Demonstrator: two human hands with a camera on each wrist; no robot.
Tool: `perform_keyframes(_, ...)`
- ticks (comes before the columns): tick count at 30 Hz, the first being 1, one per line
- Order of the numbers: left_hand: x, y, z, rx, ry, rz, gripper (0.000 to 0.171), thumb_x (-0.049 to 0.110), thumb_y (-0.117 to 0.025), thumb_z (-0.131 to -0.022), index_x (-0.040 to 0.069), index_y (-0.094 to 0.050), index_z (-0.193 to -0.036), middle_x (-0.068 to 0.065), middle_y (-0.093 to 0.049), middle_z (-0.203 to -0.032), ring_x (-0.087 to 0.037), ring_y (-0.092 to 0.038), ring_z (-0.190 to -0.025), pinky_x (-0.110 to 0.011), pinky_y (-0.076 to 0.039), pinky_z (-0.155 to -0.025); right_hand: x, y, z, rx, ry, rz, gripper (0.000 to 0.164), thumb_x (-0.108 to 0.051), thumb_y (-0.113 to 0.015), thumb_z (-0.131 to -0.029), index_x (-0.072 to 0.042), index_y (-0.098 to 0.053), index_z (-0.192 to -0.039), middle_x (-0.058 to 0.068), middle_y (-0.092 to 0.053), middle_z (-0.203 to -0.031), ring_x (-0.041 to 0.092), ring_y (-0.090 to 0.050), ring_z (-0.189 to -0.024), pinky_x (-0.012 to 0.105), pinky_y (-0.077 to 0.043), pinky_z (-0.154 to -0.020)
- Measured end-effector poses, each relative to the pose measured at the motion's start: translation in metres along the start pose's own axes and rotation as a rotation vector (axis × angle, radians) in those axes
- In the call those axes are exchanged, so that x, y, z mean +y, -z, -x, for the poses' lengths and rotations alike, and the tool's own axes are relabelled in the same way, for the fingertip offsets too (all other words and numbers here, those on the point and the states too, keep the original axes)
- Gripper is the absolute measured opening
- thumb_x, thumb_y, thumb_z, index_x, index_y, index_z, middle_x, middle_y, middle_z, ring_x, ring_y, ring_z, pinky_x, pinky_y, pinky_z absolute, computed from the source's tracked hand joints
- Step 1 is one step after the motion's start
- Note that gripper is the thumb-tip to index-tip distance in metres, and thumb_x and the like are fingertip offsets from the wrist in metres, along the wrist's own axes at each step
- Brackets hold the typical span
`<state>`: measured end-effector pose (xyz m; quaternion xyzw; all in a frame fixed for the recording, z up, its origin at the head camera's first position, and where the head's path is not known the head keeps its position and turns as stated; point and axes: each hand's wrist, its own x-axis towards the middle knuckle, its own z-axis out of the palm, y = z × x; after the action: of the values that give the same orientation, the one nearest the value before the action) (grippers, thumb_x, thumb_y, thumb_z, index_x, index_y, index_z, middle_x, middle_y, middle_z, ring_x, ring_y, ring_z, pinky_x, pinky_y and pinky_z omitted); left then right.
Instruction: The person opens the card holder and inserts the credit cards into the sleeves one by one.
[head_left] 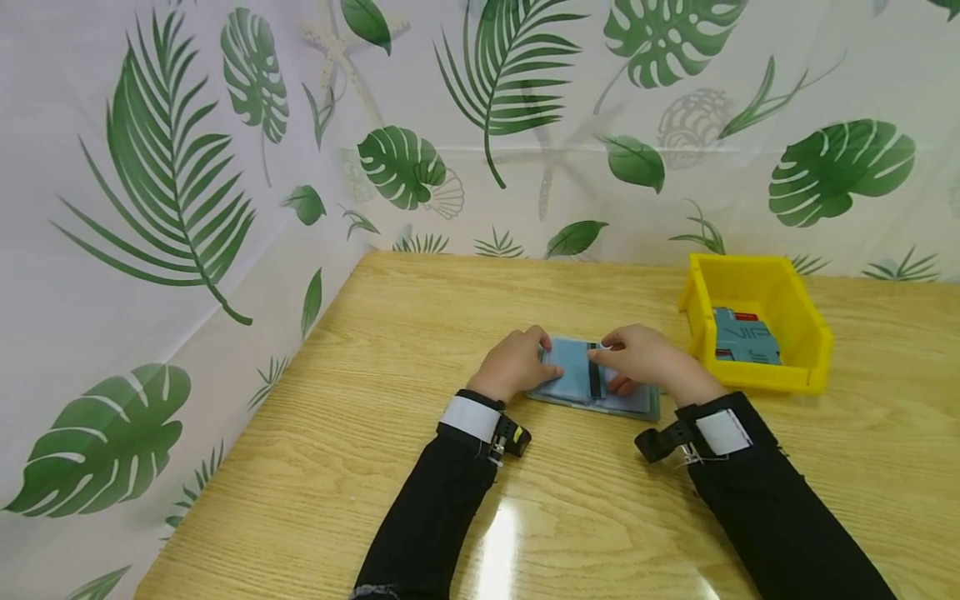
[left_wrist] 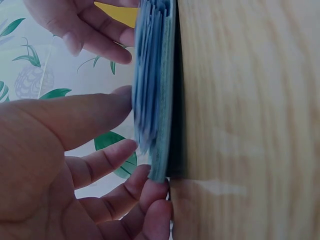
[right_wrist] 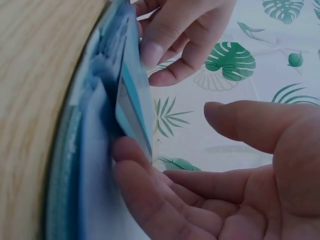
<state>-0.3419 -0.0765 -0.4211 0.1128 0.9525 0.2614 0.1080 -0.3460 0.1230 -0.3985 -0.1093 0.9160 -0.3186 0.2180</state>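
An opened pale-blue card holder [head_left: 633, 403] with clear sleeves lies on the wooden table, its stack of sleeves [left_wrist: 147, 75] fanned slightly at the edge. My left hand [head_left: 513, 364] grips its left end, thumb on top of the sleeves and fingers at the cover's edge. Near the middle, a card with a dark stripe [head_left: 595, 372] shows; its raised edge appears as a striped card [right_wrist: 131, 102] in the right wrist view. My right hand [head_left: 643, 360] touches that card's edge with its fingertips, the thumb standing apart from it.
A yellow bin [head_left: 813, 354] stands on the table to the right of the right hand, with several blue-grey cards [head_left: 744, 337] inside. Behind the table [head_left: 360, 358] hangs a leaf-patterned cloth [head_left: 450, 100], which also runs along the left side.
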Motion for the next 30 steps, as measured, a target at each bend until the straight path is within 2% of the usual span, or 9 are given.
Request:
perform_keyframes(4,-0.0025,-0.0007,0.0015,0.002,0.011,0.000,0.038,0.029,-0.074,-0.096,0.008,-0.061,-0.125,-0.009,-0.065,-0.105,-0.017,-0.055,-0.079,-0.029,-0.043,-0.069,-0.0012,-0.0012,-0.0010,-0.022,0.006,-0.050,0.062,-0.028,-0.052,-0.107,0.019,-0.037,-0.145,0.038,-0.050,-0.139,0.021,-0.073,-0.073,0.035,-0.061,-0.069)
perform_keyframes(8,-0.0055,-0.0016,0.0040,0.008,0.029,0.008,0.037,0.028,-0.074,-0.095,0.008,-0.062,-0.124,-0.011,-0.065,-0.110,-0.018,-0.056,-0.083,-0.031,-0.044,-0.072,-0.0036,-0.0041,-0.0013,-0.033,0.016,-0.069,0.062,-0.026,-0.052,-0.108,0.018,-0.035,-0.146,0.039,-0.043,-0.145,0.023,-0.074,-0.074,0.035,-0.061,-0.068)
perform_keyframes(18,-0.0028,-0.0038,0.0016,0.010,0.014,0.029,0.036,0.027,-0.075,-0.094,0.008,-0.062,-0.121,-0.008,-0.063,-0.099,-0.017,-0.054,-0.077,-0.029,-0.041,-0.068,-0.0005,-0.0063,-0.0006,0.004,0.035,-0.052,0.056,-0.017,-0.054,-0.106,0.017,-0.036,-0.147,0.038,-0.051,-0.137,0.021,-0.072,-0.072,0.035,-0.060,-0.068)
perform_keyframes(30,0.0017,-0.0022,0.0003,0.027,0.006,-0.016,0.036,0.029,-0.075,-0.094,0.008,-0.062,-0.121,-0.009,-0.065,-0.105,-0.017,-0.055,-0.080,-0.029,-0.043,-0.070,-0.0015,-0.0044,0.0031,0.040,0.066,-0.064,0.056,-0.015,-0.054,-0.105,0.017,-0.034,-0.148,0.038,-0.053,-0.136,0.022,-0.072,-0.075,0.036,-0.060,-0.067)
